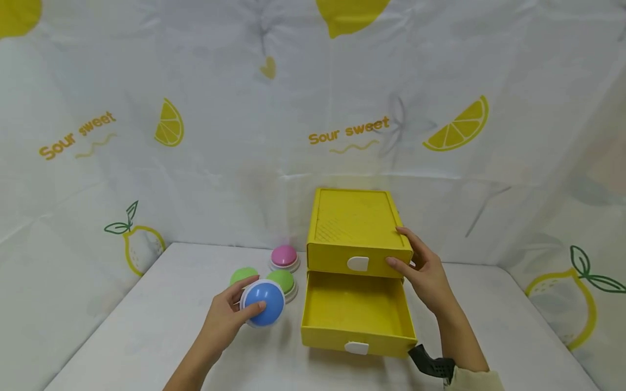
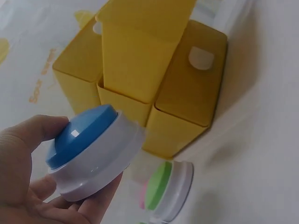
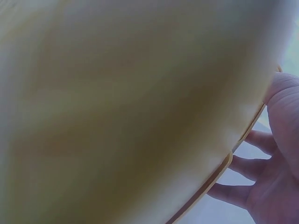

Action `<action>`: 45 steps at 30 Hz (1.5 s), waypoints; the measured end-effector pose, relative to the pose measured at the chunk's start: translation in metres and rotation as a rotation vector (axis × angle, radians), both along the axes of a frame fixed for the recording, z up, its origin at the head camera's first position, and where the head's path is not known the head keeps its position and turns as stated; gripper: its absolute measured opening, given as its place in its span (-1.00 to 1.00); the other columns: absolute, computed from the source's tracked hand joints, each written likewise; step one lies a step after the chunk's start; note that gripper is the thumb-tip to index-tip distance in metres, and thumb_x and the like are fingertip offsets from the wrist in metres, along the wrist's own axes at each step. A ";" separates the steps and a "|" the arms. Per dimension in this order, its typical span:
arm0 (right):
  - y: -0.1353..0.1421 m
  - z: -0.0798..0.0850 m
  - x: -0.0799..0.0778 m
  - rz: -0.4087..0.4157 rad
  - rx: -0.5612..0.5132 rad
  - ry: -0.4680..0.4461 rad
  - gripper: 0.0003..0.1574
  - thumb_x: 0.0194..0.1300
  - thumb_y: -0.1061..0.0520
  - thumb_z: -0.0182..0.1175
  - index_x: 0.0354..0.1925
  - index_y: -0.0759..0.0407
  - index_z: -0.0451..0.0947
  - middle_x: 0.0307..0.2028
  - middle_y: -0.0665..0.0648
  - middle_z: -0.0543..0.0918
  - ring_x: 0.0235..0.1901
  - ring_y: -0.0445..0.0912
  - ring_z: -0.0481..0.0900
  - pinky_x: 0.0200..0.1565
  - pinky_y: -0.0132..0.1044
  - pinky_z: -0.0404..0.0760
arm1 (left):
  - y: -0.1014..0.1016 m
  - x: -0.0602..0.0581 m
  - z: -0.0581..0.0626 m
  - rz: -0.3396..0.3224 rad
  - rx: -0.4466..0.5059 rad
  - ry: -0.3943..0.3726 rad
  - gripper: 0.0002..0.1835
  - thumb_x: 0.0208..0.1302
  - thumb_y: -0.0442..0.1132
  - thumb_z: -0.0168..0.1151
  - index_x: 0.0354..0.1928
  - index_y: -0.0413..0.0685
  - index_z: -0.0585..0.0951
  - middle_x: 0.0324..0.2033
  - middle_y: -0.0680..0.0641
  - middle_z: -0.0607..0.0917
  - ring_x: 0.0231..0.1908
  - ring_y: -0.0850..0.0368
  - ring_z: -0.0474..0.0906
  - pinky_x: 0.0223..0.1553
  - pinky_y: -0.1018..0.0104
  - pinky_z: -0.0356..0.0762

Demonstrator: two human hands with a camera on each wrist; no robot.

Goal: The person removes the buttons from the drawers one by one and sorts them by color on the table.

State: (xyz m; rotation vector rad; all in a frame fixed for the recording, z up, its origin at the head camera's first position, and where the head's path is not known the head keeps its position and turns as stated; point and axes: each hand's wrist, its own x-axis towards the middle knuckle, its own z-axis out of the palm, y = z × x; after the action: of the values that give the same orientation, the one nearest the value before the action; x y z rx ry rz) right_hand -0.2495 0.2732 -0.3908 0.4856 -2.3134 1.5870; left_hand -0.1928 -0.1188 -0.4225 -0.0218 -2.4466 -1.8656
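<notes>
In the head view my left hand [image 1: 222, 320] holds a blue dome-topped round button [image 1: 264, 304] with a white base, raised in front of the other buttons. The left wrist view shows its thumb on the blue dome [image 2: 84, 135] and fingers under the white base. A yellow drawer unit [image 1: 359, 217] stands right of it, its middle drawer [image 1: 357, 301] pulled out with a bare floor showing. My right hand [image 1: 427, 274] grips the unit's upper right front corner, thumb on the front face. In the right wrist view, a blurred pale-yellow surface fills most of the frame beside that hand [image 3: 275, 177].
Behind the left hand sit a pink button [image 1: 284, 255] and two green buttons, one nearer the unit [image 1: 281, 281] and one partly hidden [image 1: 243, 275]. The lower drawer's front [image 2: 191, 79] is shut below the pulled-out one. A lemon-printed cloth [image 1: 235, 163] hangs behind the white table [image 1: 146, 326].
</notes>
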 end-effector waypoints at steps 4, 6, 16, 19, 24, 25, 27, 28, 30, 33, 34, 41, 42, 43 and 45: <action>-0.001 -0.001 0.000 0.000 -0.002 0.003 -0.18 0.43 0.16 0.25 0.53 -0.08 0.19 0.50 0.27 0.28 -0.02 -0.36 0.57 -0.05 -0.57 0.62 | -0.003 -0.005 -0.015 0.033 -0.053 -0.037 -0.34 0.19 -0.10 0.46 0.34 -0.03 0.52 0.27 -0.27 0.61 0.17 -0.16 0.63 0.10 -0.05 0.67; -0.002 -0.001 0.000 0.004 -0.002 0.005 -0.19 0.43 0.16 0.25 0.53 -0.08 0.20 0.49 0.26 0.29 -0.02 -0.36 0.58 -0.05 -0.56 0.62 | -0.004 -0.007 -0.022 0.044 -0.083 -0.070 -0.33 0.18 -0.08 0.46 0.34 -0.03 0.52 0.26 -0.28 0.61 0.15 -0.15 0.64 0.05 -0.02 0.70; -0.003 0.001 0.000 -0.010 0.015 -0.008 -0.18 0.42 0.13 0.26 0.53 -0.13 0.20 0.48 0.23 0.32 -0.02 -0.35 0.58 -0.04 -0.55 0.62 | 0.000 -0.014 -0.051 0.043 -0.104 -0.132 -0.33 0.17 -0.11 0.46 0.33 -0.09 0.53 0.08 -0.33 0.71 0.07 -0.11 0.67 0.03 0.02 0.69; -0.002 0.002 0.001 -0.013 0.012 -0.009 -0.18 0.42 0.13 0.26 0.53 -0.12 0.20 0.48 0.23 0.32 -0.02 -0.35 0.58 -0.04 -0.55 0.62 | 0.002 -0.016 -0.059 0.025 -0.064 -0.136 -0.34 0.20 -0.15 0.44 0.33 -0.16 0.51 0.03 -0.33 0.73 0.01 -0.05 0.70 0.03 0.05 0.70; -0.002 0.002 0.002 -0.014 0.012 -0.005 -0.19 0.42 0.13 0.25 0.53 -0.11 0.20 0.49 0.24 0.31 -0.02 -0.36 0.58 -0.03 -0.56 0.61 | 0.003 -0.017 -0.066 0.014 -0.064 -0.142 -0.34 0.26 -0.11 0.40 0.35 -0.24 0.48 0.07 -0.34 0.71 0.00 -0.05 0.69 0.03 0.12 0.69; -0.002 0.001 0.001 -0.013 0.011 -0.003 -0.19 0.42 0.14 0.25 0.53 -0.11 0.20 0.49 0.24 0.31 -0.02 -0.36 0.58 -0.03 -0.56 0.61 | 0.003 -0.017 -0.065 0.022 -0.093 -0.128 -0.35 0.25 -0.09 0.41 0.33 -0.22 0.50 0.08 -0.32 0.71 0.00 -0.06 0.70 0.02 0.13 0.68; -0.001 0.001 0.001 -0.010 0.008 0.001 -0.19 0.42 0.14 0.25 0.53 -0.10 0.20 0.49 0.24 0.31 -0.01 -0.36 0.58 -0.03 -0.56 0.62 | 0.003 -0.016 -0.063 0.036 -0.162 -0.082 -0.38 0.24 -0.07 0.43 0.27 -0.22 0.55 0.13 -0.32 0.68 0.06 -0.15 0.69 0.09 0.04 0.67; -0.001 0.001 0.001 -0.009 0.007 0.002 -0.19 0.42 0.14 0.25 0.53 -0.10 0.21 0.49 0.24 0.31 -0.01 -0.36 0.58 -0.03 -0.56 0.62 | 0.003 -0.015 -0.062 0.045 -0.197 -0.057 -0.40 0.23 -0.06 0.44 0.24 -0.22 0.58 0.16 -0.32 0.67 0.10 -0.19 0.68 0.14 -0.02 0.64; -0.001 0.001 0.000 -0.007 0.004 0.005 -0.19 0.42 0.15 0.26 0.52 -0.10 0.21 0.48 0.24 0.32 -0.01 -0.36 0.58 -0.03 -0.55 0.62 | 0.004 -0.014 -0.059 0.060 -0.249 -0.018 -0.43 0.22 -0.05 0.45 0.19 -0.22 0.61 0.13 -0.29 0.68 0.06 -0.18 0.69 0.09 -0.01 0.68; -0.001 0.001 0.000 -0.011 0.004 0.003 -0.19 0.42 0.14 0.26 0.52 -0.10 0.21 0.47 0.24 0.33 -0.02 -0.35 0.58 -0.03 -0.55 0.62 | 0.005 -0.012 -0.059 0.076 -0.302 0.020 -0.46 0.23 -0.04 0.44 0.16 -0.21 0.63 0.12 -0.25 0.70 0.11 -0.18 0.66 0.15 -0.06 0.63; -0.001 0.002 0.000 -0.013 0.005 0.001 -0.19 0.42 0.14 0.26 0.52 -0.11 0.21 0.47 0.24 0.33 -0.02 -0.35 0.58 -0.03 -0.55 0.62 | 0.005 -0.012 -0.059 0.079 -0.317 0.030 -0.47 0.23 -0.03 0.44 0.15 -0.20 0.63 0.11 -0.24 0.71 0.12 -0.17 0.66 0.17 -0.07 0.61; 0.000 0.001 0.000 -0.024 0.015 -0.003 -0.18 0.42 0.12 0.26 0.53 -0.13 0.20 0.49 0.23 0.32 0.00 -0.37 0.57 -0.03 -0.55 0.61 | 0.007 -0.011 -0.063 0.050 -0.449 0.073 -0.28 0.05 0.06 0.56 0.21 -0.17 0.59 0.11 -0.22 0.70 0.09 -0.10 0.64 0.19 -0.11 0.58; 0.000 0.001 0.000 -0.026 0.016 -0.003 -0.18 0.42 0.12 0.26 0.53 -0.13 0.20 0.49 0.23 0.32 0.00 -0.38 0.57 -0.03 -0.56 0.61 | 0.008 -0.011 -0.064 0.035 -0.480 0.081 -0.20 -0.02 0.08 0.60 0.24 -0.18 0.58 0.12 -0.23 0.68 0.09 -0.11 0.62 0.19 -0.12 0.58; 0.000 0.000 -0.001 -0.026 0.016 -0.002 -0.18 0.42 0.12 0.26 0.53 -0.13 0.20 0.49 0.23 0.32 0.00 -0.38 0.57 -0.02 -0.56 0.61 | 0.008 -0.012 -0.065 0.024 -0.509 0.090 -0.13 -0.10 0.09 0.63 0.26 -0.18 0.56 0.13 -0.24 0.67 0.10 -0.13 0.61 0.20 -0.14 0.57; 0.000 -0.001 -0.001 -0.026 0.014 -0.002 -0.18 0.42 0.12 0.26 0.53 -0.13 0.20 0.49 0.22 0.31 0.01 -0.39 0.57 -0.01 -0.57 0.60 | 0.009 -0.012 -0.066 0.011 -0.553 0.109 -0.03 -0.20 0.09 0.68 0.29 -0.21 0.53 0.18 -0.27 0.64 0.14 -0.18 0.59 0.21 -0.19 0.55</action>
State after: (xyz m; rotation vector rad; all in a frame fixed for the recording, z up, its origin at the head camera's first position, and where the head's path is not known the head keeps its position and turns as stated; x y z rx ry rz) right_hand -0.2503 0.2730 -0.3915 0.4552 -2.3235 1.5611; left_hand -0.2047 -0.1095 -0.4888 -0.1319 -2.7808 -1.0947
